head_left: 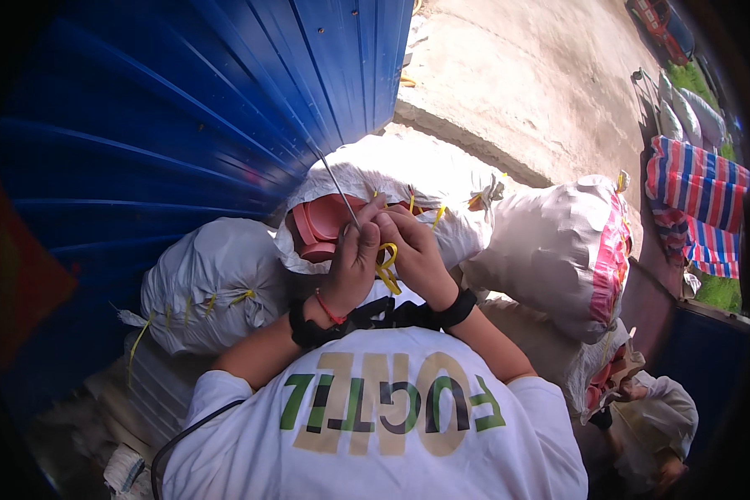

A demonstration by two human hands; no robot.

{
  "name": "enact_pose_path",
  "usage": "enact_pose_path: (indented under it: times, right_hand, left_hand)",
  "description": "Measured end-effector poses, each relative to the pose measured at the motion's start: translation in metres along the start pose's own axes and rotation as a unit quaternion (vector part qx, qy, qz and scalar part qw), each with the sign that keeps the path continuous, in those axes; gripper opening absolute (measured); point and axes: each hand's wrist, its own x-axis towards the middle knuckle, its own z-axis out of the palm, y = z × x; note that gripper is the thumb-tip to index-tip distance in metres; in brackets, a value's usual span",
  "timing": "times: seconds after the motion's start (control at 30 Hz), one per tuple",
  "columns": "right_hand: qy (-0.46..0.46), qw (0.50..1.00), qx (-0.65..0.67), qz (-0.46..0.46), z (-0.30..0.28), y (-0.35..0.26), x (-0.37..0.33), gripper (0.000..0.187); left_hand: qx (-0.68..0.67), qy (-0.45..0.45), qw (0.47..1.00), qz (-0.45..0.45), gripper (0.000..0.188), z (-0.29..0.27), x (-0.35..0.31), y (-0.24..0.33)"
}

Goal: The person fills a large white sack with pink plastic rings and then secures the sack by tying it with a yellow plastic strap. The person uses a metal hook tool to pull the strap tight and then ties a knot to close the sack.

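Observation:
My left hand (354, 260) is closed, with its thumb and fingers pinching the lower end of a long thin metal needle (334, 182) that points up and away to the left. Touching it at the fingertips is my right hand (418, 257), its fingers pinched on a yellow plastic strip (385, 265) that hangs in a loop between the hands. Just beyond them lies a white woven sack (467, 227) with its mouth gaping at the left. Pink curved pieces (325, 218) show inside. Yellow ties run along part of the sack's edge.
Full white sacks lie left (217, 283) and right (550, 246). A blue corrugated metal wall (225, 92) rises at the left. Concrete (525, 75) stretches beyond. Another person (654, 421) bends by a sack at the lower right. Striped sheeting (698, 187) lies far right.

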Motion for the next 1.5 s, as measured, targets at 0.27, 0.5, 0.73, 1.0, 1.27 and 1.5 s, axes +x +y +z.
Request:
enact_pose_path:
  times: [0.27, 0.5, 0.73, 1.0, 1.27, 1.5]
  right_hand:
    - [0.018, 0.978, -0.194, -0.08, 0.003, -0.022, 0.0, 0.021]
    - [0.164, 0.939, 0.294, 0.069, -0.001, -0.016, 0.002, 0.021]
    - [0.079, 0.872, 0.429, 0.224, -0.021, 0.0, -0.003, 0.02]
    - [0.009, 0.848, 0.434, 0.304, -0.03, 0.002, -0.046, 0.02]
    - [0.099, 0.776, 0.425, 0.456, -0.041, -0.001, -0.116, 0.023]
    - [0.033, 0.957, 0.015, 0.287, 0.004, 0.007, -0.107, 0.032]
  left_hand:
    - [0.144, -0.032, 0.989, 0.009, 0.03, -0.005, -0.012, -0.012]
    - [0.068, -0.066, 0.996, -0.001, 0.028, -0.009, -0.006, 0.005]
    - [0.058, -0.145, 0.982, -0.103, 0.02, -0.027, -0.015, -0.001]
    - [0.171, -0.104, 0.978, 0.067, 0.028, -0.04, -0.008, -0.014]
    - [0.439, -0.265, 0.859, 0.019, 0.042, -0.047, -0.02, -0.06]
    - [0.519, -0.226, 0.794, 0.222, 0.056, -0.027, 0.003, -0.099]
